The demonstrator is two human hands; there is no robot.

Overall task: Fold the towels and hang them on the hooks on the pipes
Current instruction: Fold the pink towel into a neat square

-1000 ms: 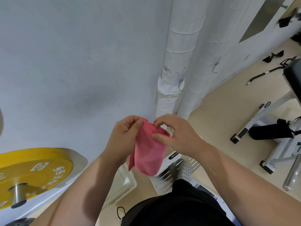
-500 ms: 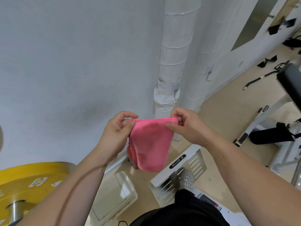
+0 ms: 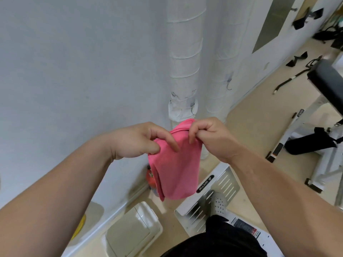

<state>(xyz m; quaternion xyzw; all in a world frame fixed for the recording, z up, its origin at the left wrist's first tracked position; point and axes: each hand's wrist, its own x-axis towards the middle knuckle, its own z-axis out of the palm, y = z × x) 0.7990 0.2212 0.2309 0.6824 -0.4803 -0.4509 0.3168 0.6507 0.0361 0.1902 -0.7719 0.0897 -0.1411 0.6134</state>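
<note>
My left forearm [image 3: 65, 191] fills the lower left of the frame and my right forearm [image 3: 278, 186] the lower right. Both are bare all the way to the frame's edge. My left hand [image 3: 137, 141] and right hand [image 3: 213, 138], at the centre, are bare too. At the bottom centre I wear a plain black garment [image 3: 213, 242] with soft folds; shirt or trousers, I cannot tell.

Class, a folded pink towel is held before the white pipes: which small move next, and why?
Probably raise the folded pink cloth towel to the bare dark wire hook on the white wrapped pipe: the left hand and right hand pinch its top edge.
</note>
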